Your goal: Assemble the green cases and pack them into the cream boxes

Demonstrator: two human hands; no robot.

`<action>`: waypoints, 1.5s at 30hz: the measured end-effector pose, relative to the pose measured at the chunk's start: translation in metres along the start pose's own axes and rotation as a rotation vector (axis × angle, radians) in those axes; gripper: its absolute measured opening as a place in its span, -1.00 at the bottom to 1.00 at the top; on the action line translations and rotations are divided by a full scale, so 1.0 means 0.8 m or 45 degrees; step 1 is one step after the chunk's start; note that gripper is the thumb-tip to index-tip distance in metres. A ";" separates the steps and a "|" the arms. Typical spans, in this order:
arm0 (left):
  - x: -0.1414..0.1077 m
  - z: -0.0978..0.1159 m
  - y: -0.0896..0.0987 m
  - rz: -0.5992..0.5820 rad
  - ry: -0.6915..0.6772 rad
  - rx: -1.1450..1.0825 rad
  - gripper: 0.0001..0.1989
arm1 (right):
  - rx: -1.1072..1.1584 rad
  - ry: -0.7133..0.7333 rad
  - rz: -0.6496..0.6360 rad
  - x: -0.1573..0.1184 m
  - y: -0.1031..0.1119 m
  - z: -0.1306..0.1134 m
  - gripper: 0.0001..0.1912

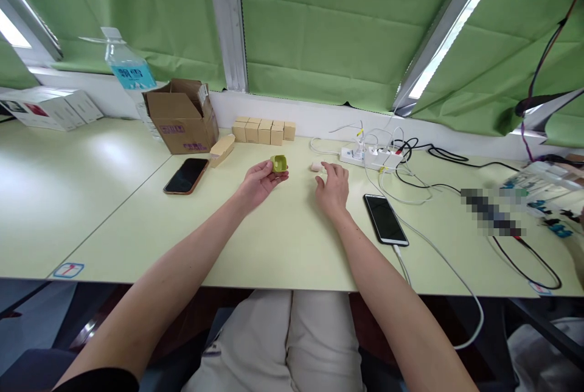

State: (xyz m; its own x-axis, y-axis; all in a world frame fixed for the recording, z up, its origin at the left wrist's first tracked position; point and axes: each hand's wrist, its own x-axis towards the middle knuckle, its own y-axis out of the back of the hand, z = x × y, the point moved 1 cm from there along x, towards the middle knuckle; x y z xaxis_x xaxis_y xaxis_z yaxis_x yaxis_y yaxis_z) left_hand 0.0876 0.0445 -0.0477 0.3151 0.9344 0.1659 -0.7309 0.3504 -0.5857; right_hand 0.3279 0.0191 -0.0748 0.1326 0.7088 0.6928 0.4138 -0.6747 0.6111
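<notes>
My left hand (260, 184) holds a small olive-green case (280, 164), hollow like a little square cup, between thumb and fingers. Its open side faces up and toward me. To the right, my right hand (333, 188) is low over the table with its fingers bent and apart. Just left of its fingertips lies a small pale pink piece (316, 167); whether a finger touches it I cannot tell. Behind my left hand, a long open cardboard piece (222, 150) leans beside the brown carton.
Small kraft boxes (264, 131) line the back edge beside the open carton (180, 121). One phone (186, 176) lies left, another phone (385, 220) right, plugged in. A power strip (371, 157) and loose cables spread to the right. A water bottle (132, 75) stands behind the carton.
</notes>
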 end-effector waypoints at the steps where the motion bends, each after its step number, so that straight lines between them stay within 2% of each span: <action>1: 0.000 0.000 -0.001 0.003 -0.003 -0.001 -0.71 | -0.090 -0.036 -0.009 0.005 -0.002 0.006 -0.59; 4: -0.001 -0.001 -0.003 -0.036 -0.008 -0.004 -0.69 | -0.328 -0.006 -0.102 0.025 -0.010 0.013 -0.58; 8: -0.002 -0.002 -0.002 -0.070 -0.017 -0.006 -0.62 | -0.571 0.099 -0.334 0.060 -0.023 0.005 -0.53; 12: -0.003 -0.004 0.002 -0.048 -0.009 0.020 -0.57 | -0.615 0.095 -0.504 0.083 -0.032 -0.004 -0.67; 13: -0.002 -0.004 0.002 -0.041 -0.015 0.027 -0.57 | -0.572 0.101 -0.488 0.085 -0.032 -0.006 -0.68; 15: -0.001 -0.005 0.002 -0.026 -0.043 0.032 -0.56 | -0.393 0.081 -0.344 0.086 -0.028 -0.011 -0.66; 17: 0.000 -0.006 0.001 -0.005 -0.087 0.034 -0.55 | -0.063 -0.031 -0.147 0.083 -0.022 -0.018 -0.68; 19: 0.001 -0.007 0.000 0.022 -0.132 0.048 -0.52 | 0.394 -0.225 -0.022 0.074 -0.014 -0.026 -0.69; 21: 0.001 -0.007 -0.001 0.052 -0.176 0.080 -0.47 | 0.883 -0.403 -0.014 0.058 -0.008 -0.038 -0.59; 23: 0.000 -0.005 -0.004 0.081 -0.224 0.128 -0.40 | 1.288 -0.496 -0.076 0.037 -0.002 -0.054 -0.44; 26: -0.005 -0.003 -0.009 0.099 -0.277 0.249 -0.34 | 1.634 -0.571 -0.194 0.006 0.006 -0.076 -0.30; 29: -0.009 -0.004 -0.016 0.047 -0.305 0.373 -0.34 | 1.702 -0.636 -0.281 -0.009 0.012 -0.088 -0.33; 34: -0.010 -0.010 -0.025 -0.057 -0.351 0.549 -0.44 | 1.648 -0.659 -0.379 -0.005 0.020 -0.084 -0.46; 45: -0.011 -0.016 -0.024 -0.119 -0.435 0.747 -0.49 | 1.540 -0.684 -0.431 -0.003 0.026 -0.084 -0.47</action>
State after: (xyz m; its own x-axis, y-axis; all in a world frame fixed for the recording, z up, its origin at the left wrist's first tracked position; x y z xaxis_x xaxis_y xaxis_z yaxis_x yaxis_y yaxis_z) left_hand 0.1064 0.0290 -0.0479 0.2548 0.8323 0.4923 -0.9473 0.3171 -0.0458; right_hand 0.2754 -0.0102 -0.0381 0.0840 0.9810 0.1749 0.9812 -0.0508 -0.1860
